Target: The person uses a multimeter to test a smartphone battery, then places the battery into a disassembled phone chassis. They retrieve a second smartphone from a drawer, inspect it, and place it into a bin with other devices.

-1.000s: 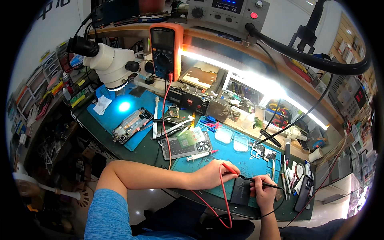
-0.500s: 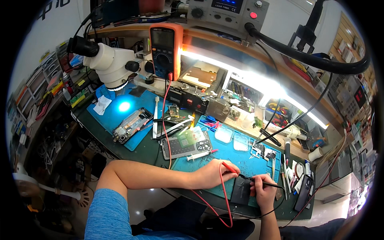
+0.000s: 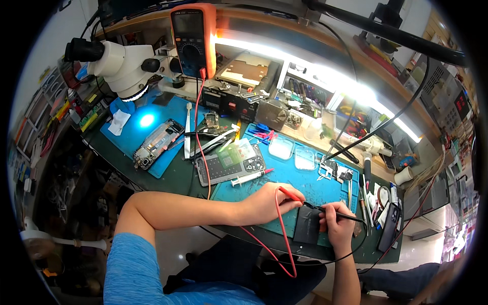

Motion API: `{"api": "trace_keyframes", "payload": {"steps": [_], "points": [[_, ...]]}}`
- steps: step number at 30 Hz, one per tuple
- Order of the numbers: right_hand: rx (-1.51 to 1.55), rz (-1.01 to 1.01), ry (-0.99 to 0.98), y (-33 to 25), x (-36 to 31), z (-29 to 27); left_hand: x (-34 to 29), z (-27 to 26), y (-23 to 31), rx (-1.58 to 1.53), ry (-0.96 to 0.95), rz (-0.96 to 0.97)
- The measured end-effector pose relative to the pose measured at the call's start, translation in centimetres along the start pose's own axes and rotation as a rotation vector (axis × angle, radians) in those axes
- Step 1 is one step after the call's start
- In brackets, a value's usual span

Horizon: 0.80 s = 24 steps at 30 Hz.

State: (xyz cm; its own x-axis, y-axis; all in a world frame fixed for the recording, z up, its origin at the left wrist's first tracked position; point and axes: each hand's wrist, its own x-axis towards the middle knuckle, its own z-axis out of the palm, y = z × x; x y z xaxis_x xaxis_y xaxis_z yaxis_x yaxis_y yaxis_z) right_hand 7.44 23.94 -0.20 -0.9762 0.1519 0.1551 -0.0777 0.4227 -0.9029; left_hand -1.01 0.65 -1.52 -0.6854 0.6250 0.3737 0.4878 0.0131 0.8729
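Note:
My left hand (image 3: pixel 269 203) is closed round a red multimeter probe (image 3: pixel 288 193), its tip pointing down to the right. In my right hand (image 3: pixel 337 219) I grip a black probe (image 3: pixel 351 217), its tip pointing left. Both tips meet near the top edge of a flat black rectangular piece (image 3: pixel 306 225), which looks like a phone battery; the exact contact is too small to make out. The probes' red lead (image 3: pixel 284 241) and black lead loop below my hands. An orange multimeter (image 3: pixel 192 43) stands upright at the back.
On the blue mat lie a phone frame (image 3: pixel 231 165), a syringe (image 3: pixel 249 178) and clear boxes (image 3: pixel 280 147) of small parts. A microscope (image 3: pixel 119 71) stands over an opened phone (image 3: pixel 158 144) at left. Screwdrivers and a dark phone (image 3: pixel 390 226) lie at right.
The view has shifted, so the bench sits higher and the multimeter further left. Both hands still hold the probes at the black piece, with little change in their pose.

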Motion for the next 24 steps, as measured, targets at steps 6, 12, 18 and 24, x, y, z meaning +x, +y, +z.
{"api": "trace_keyframes", "payload": {"steps": [6,12,18,24], "points": [[0.042,0.004,0.016,0.73,-0.10,-0.20,0.16,0.16,-0.08,-0.034,-0.016,0.009],[0.014,-0.025,0.011,0.50,-0.12,-0.07,0.12,0.15,-0.27,-0.027,0.000,0.030],[0.028,0.014,-0.009,0.05,0.06,0.10,0.09,0.06,-0.44,-0.006,-0.001,-0.001],[0.054,-0.010,0.000,0.50,0.05,-0.18,0.46,0.18,0.36,0.037,-0.035,-0.031]]}}
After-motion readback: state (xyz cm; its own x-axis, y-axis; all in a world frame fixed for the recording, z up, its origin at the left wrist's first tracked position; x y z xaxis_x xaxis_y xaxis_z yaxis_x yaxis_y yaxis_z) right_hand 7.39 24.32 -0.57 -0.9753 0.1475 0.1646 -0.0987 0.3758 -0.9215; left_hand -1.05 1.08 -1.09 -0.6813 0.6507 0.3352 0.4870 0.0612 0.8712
